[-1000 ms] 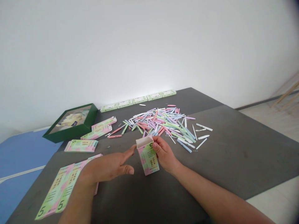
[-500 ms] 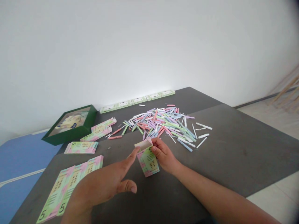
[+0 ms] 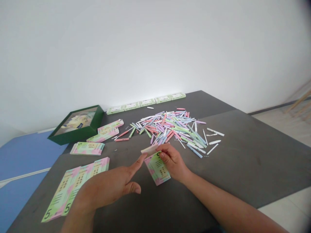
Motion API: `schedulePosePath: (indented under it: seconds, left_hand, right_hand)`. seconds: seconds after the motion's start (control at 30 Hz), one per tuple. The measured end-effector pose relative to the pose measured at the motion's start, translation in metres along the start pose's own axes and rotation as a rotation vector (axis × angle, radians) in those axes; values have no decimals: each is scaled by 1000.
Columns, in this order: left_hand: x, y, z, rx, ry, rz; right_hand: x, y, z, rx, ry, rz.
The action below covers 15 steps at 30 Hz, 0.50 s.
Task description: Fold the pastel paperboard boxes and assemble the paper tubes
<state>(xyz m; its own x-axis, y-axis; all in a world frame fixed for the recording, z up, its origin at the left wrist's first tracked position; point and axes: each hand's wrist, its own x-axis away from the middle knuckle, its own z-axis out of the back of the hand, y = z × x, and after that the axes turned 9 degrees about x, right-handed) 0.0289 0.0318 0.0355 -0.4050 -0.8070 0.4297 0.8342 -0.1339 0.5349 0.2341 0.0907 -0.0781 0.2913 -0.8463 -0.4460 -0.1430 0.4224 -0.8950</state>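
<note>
A small green-and-pink cardboard box [image 3: 157, 168], marked with a 5, is held tilted above the dark table. My right hand [image 3: 173, 161] pinches its upper right corner between thumb and fingers. At the box's top edge a pale flap [image 3: 149, 149] stands up. My left hand [image 3: 114, 184] has its index finger stretched against the flap's left end, with the thumb spread away below. Beyond the hands lies a heap of pastel pens [image 3: 170, 127]. Beside my left wrist are several flat boxes [image 3: 65, 187] of the same print, partly covered by the forearm.
A green open box [image 3: 94, 126] with packets inside stands at the back left. More printed cartons [image 3: 87, 149] lie in front of it. A row of pale green boxes [image 3: 147, 102] lines the wall. Loose white pens [image 3: 215, 142] lie right of the heap.
The flap at the top of the box now shows as a thinner strip, and the box has shifted slightly right. The whole view has moved a little. Both hands keep nearly the same pose.
</note>
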Motion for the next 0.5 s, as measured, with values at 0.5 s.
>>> schedulePosePath:
  seconds: [0.5]
  left_hand:
    - [2, 5, 2, -56, -33, 29]
  right_hand:
    - [0, -8, 11, 212, -61, 126]
